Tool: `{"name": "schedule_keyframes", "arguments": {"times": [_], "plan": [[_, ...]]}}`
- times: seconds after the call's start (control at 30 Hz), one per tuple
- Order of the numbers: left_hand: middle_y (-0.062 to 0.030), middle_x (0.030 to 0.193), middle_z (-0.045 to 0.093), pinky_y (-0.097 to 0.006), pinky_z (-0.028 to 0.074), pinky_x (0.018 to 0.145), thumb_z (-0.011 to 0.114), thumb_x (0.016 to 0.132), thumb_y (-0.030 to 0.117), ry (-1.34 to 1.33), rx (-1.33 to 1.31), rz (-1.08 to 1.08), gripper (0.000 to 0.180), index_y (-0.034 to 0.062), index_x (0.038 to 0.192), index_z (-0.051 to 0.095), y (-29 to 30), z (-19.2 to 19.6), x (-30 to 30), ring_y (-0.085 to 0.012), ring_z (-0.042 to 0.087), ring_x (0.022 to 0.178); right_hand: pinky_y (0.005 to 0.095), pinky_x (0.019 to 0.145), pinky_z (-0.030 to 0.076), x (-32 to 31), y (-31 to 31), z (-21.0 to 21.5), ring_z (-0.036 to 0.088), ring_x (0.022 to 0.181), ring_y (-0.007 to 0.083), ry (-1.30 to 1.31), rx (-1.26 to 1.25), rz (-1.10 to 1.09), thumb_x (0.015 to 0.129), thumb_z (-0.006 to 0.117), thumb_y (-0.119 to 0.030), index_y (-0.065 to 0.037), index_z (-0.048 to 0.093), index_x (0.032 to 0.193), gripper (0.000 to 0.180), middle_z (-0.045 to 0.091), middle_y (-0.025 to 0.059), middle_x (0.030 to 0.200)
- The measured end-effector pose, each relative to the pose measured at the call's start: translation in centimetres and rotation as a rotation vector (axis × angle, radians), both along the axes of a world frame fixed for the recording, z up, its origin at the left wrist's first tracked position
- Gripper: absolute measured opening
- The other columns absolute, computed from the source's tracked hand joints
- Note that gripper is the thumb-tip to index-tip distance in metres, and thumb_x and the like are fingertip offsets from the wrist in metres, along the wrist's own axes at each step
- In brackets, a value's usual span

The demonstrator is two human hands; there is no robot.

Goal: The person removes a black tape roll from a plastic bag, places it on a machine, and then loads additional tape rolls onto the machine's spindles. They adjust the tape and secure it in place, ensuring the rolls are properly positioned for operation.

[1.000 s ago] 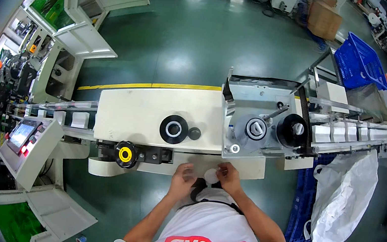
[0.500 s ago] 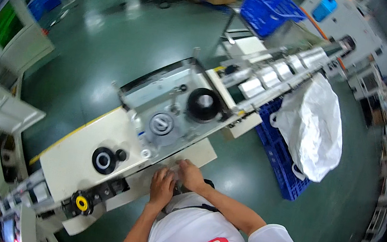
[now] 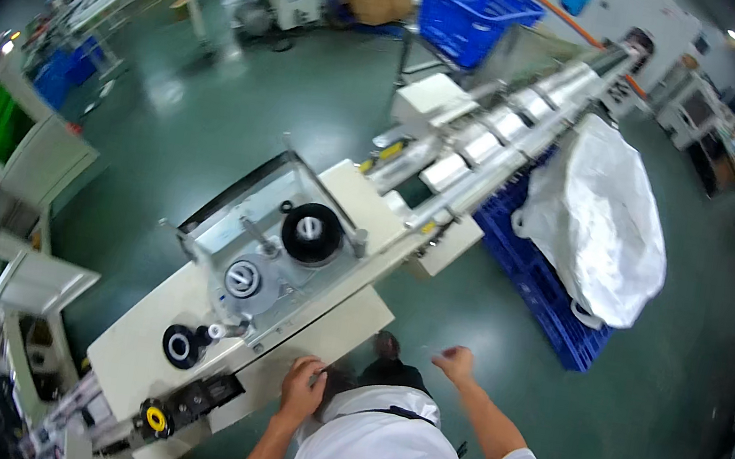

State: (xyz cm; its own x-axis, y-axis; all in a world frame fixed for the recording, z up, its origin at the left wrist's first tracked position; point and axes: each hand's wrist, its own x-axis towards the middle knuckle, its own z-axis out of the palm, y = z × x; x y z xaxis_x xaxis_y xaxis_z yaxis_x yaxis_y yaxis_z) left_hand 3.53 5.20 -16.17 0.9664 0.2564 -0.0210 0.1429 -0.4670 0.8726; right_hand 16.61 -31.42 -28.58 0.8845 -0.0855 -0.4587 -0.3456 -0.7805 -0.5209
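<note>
green workshop floor (image 3: 213,121) under a long cream packing machine (image 3: 286,265). left hand (image 3: 303,388) rests curled at its front shelf (image 3: 327,338); right hand (image 3: 456,362) loosely closed in air, clear of it. white bulk sack (image 3: 601,222) on blue pallet (image 3: 548,294); blue basket (image 3: 475,16) beyond.

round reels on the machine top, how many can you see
4: a large black reel in the open housing, a grey one beside it, a black one on the cream panel, and a small yellow-centred one near the machine's end. Others may be hidden.
</note>
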Motion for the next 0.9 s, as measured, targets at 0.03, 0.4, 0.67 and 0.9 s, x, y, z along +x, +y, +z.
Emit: {"name": "schedule_keyframes", "arguments": {"times": [0.03, 0.4, 0.67, 0.9], "plan": [[-0.0153, 0.11, 0.064, -0.038, 0.054, 0.08, 0.068, 0.085, 0.004, -0.016, 0.018, -0.007, 0.017, 0.0023, 0.102, 0.066, -0.3, 0.6, 0.2, -0.0314, 0.067, 0.088, 0.0377, 0.072, 0.057, -0.7, -2.5, -3.1, 0.071, 0.076, 0.0244, -0.119, -0.077, 0.06, 0.065, 0.081, -0.022, 0.0, 0.074, 0.091, 0.034, 0.074, 0.0143, 0.083], [-0.0125, 0.106, 0.067, -0.031, 0.056, 0.074, 0.068, 0.085, -0.002, -0.167, 0.052, 0.226, 0.015, 0.0008, 0.1, 0.067, -4.1, 9.3, 2.9, -0.0247, 0.068, 0.088, 0.0485, 0.102, 0.045, 5.3, -6.8, -1.3, 0.042, 0.136, 0.0415, 0.042, -0.2, 0.251, 0.073, 0.072, -0.017, -0.001, 0.043, 0.141, 0.075, 0.047, 0.0262, 0.143], [-0.0146, 0.098, 0.068, -0.029, 0.053, 0.073, 0.069, 0.08, -0.004, -0.338, 0.22, 0.618, 0.016, 0.0011, 0.094, 0.067, -3.8, 16.5, 0.8, -0.0191, 0.066, 0.081, 0.0288, 0.065, 0.053, 13.4, 7.8, 16.7, 0.067, 0.069, 0.0177, -0.37, 0.546, 0.488, 0.088, 0.067, -0.005, 0.003, 0.066, 0.094, 0.01, 0.069, 0.0117, 0.081], [-0.0153, 0.097, 0.066, -0.034, 0.051, 0.073, 0.075, 0.073, 0.0, -0.533, 0.569, 0.533, 0.029, 0.0031, 0.1, 0.063, -2.4, 20.3, 2.1, -0.0273, 0.063, 0.081, 0.0302, 0.074, 0.052, 14.4, 16.6, 32.3, 0.064, 0.079, 0.0176, -0.66, 0.816, 0.723, 0.079, 0.078, -0.01, -0.001, 0.065, 0.101, 0.027, 0.068, 0.0102, 0.092]]}}
